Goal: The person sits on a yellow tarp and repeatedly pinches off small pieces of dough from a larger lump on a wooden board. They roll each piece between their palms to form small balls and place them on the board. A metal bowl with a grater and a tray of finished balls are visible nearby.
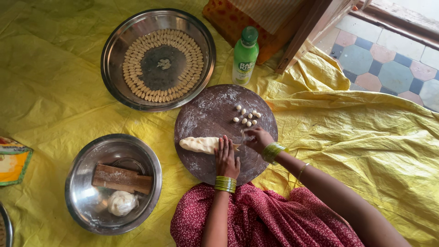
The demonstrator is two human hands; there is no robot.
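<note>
— So where is the dough roll?
— On the round floured board; my left hand lies flat on its right end, fingers straight, hiding that end.
— And your right hand?
— Curled at the cut end; whether it pinches anything, I cannot tell. Small dough pieces lie just beyond.

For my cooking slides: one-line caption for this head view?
Left hand steadies a dough log on a floured round board; right hand pinches off pieces.
</note>
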